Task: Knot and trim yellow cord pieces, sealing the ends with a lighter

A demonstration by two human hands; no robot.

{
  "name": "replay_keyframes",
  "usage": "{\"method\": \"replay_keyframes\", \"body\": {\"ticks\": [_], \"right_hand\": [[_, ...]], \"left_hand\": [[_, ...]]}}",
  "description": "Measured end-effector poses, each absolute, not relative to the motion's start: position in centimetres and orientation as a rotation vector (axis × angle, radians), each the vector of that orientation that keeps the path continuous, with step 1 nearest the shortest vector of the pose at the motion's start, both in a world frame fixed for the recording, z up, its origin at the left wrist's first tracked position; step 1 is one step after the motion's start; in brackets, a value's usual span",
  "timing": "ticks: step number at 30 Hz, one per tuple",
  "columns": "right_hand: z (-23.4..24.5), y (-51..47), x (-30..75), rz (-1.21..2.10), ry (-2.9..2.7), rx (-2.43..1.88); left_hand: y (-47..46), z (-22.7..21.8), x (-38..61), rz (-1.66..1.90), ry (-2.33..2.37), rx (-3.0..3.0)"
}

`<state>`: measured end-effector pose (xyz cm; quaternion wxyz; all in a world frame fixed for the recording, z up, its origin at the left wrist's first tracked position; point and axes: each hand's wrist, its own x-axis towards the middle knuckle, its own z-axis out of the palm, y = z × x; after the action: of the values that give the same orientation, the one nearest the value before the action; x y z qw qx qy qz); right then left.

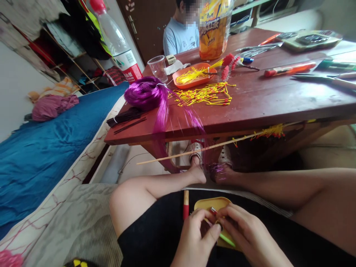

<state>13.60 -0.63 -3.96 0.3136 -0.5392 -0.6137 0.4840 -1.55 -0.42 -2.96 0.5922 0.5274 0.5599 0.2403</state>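
Observation:
My left hand (pixel 198 234) and my right hand (pixel 246 230) meet over my lap, fingers pinched together. Between the fingertips is something small and partly dark that I cannot make out. A bright green strip (pixel 227 240) shows below the fingers, and a small piece with a shiny metal end (pixel 213 210) pokes out above them. Beneath both hands lies a yellow tray (pixel 202 204), largely covered by them. To its left, on the black cloth, rests a stick-like handle, bare wood above and red below (pixel 186 211).
A reddish table (pixel 250 107) bears purple strands (pixel 144 92), yellow red-tipped stems (pixel 205 95), an orange tray (pixel 180 84), bottles and tools. Along its front edge a thin wooden stick (pixel 194 151) juts out. Left is a blue-covered bed (pixel 55 133); a person (pixel 180 35) sits beyond.

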Motion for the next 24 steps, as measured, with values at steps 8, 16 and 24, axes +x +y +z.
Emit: {"method": "replay_keyframes", "body": {"ticks": [8,16,24], "right_hand": [[-3.4,-0.1,13.8,1.463,-1.515,-1.44],[-3.3,-0.3,13.6,1.257,-1.737,-1.466],[-4.2,-0.4,12.8,1.051,-1.871,-1.404]], "left_hand": [[-0.2,-3.4,-1.2,0.607,1.271,1.138],[-0.5,-3.9,-0.8,0.661,1.287,1.069],[0.2,-3.7,-1.7,0.997,1.31,0.711]]}}
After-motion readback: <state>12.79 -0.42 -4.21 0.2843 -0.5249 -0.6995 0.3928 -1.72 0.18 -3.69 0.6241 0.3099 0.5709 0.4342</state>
